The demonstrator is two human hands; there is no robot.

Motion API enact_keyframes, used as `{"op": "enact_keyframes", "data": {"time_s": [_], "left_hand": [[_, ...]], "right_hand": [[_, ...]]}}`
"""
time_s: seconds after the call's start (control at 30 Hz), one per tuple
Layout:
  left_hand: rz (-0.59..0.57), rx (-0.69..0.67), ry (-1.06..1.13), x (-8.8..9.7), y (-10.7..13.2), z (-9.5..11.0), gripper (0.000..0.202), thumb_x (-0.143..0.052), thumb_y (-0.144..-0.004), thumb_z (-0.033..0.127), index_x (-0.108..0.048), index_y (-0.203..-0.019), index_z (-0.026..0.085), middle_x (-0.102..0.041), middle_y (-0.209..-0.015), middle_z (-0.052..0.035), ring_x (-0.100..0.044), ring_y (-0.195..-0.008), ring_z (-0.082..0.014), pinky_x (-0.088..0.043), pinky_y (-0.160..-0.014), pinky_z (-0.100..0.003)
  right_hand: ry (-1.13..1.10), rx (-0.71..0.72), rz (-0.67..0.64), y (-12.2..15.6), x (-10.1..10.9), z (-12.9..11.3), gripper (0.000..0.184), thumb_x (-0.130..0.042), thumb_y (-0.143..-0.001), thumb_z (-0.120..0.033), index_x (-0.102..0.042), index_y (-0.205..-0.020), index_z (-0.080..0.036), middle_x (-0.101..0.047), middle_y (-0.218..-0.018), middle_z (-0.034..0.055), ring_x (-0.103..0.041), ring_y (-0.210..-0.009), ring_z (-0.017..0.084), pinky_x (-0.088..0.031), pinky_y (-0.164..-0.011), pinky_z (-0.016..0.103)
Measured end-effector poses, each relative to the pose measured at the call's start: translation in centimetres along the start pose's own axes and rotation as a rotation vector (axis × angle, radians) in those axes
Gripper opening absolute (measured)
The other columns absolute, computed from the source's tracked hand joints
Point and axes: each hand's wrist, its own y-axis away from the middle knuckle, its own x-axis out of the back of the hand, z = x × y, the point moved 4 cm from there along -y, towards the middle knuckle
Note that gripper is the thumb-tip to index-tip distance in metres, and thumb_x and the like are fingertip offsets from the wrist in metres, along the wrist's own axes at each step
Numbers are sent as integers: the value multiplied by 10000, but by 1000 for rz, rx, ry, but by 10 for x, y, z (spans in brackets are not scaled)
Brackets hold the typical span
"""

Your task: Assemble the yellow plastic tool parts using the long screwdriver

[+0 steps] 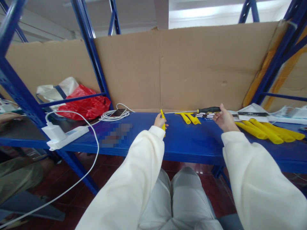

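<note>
- Yellow tube (163, 126), one, slim: pinched between thumb and fingers of the left hand (158, 121), standing near upright above the blue surface (189, 142), between its near and far edges.
- Left arm, white sleeve: stretched forward, slanting inward from the near edge; wrist fairly straight, fingers bent round the tube.
- Screwdriver (209, 110), black handle, long thin shaft: lying level across the view near the far edge, shaft pointing at the left hand; whether its tip touches the tube, cannot tell.
- Right hand (224, 119): closed at the butt end of the handle, thumb raised, fingers curled below; firmness of hold cannot be told.
- Right arm, white sleeve: reaching forward and inward, forearm over the near edge.
- Short yellow tubes (187, 118), a small group: toward the far edge, between the hands.
- Larger yellow tubes (271, 131), a bundle: right part of the surface, just beside the right hand.
- Coiled white cable (109, 116): far edge, left part.
</note>
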Motion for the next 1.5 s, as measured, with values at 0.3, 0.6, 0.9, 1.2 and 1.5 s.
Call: {"op": "enact_keyframes", "data": {"time_s": [0.3, 0.6, 0.9, 1.2, 1.5], "left_hand": [[19, -15, 2, 0, -3, -2, 809, -564, -897, 4, -468, -1637, 316, -715, -1187, -81, -613, -519, -71, -482, -450, -183], [16, -7, 10, 1, -2, -1, 824, -587, -886, 18, -469, -1642, 321, -718, -1162, -77, -621, -522, -80, -485, -451, -190], [12, -2, 5, 0, -1, 0, 821, -572, -891, 0, -462, -1646, 303, -722, -1155, -76, -595, -497, -64, -467, -436, -179], [14, 0, 16, 0, -1, -1, 805, -584, -902, 4, -467, -1641, 300, -716, -1214, -91, -591, -482, -56, -468, -437, -187], [14, -4, 4, 0, -2, -2, 814, -594, -901, 20, -458, -1647, 317, -724, -1188, -80, -622, -527, -74, -480, -458, -183]], "right_hand": [[53, 13, 46, 16, -13, -7, 398, -693, -1052, -351, -469, -747, -228, -498, -556, -57, -496, -456, 84, -465, -435, 151], [50, -12, 72, 7, -3, -3, 399, -802, -950, -363, -478, -758, -233, -499, -540, -69, -476, -423, 86, -413, -375, 162], [67, -15, 81, 10, -4, -4, 440, -769, -978, -368, -428, -728, -244, -317, -465, -97, -394, -388, 96, -358, -359, 169], [25, -20, 43, 13, -11, -6, 402, -729, -1014, -390, -459, -760, -235, -456, -542, -57, -509, -477, 100, -466, -437, 169], [91, 19, 68, 9, -3, -3, 469, -870, -905, -421, -463, -752, -245, -482, -545, -76, -473, -426, 96, -400, -350, 178]]}}
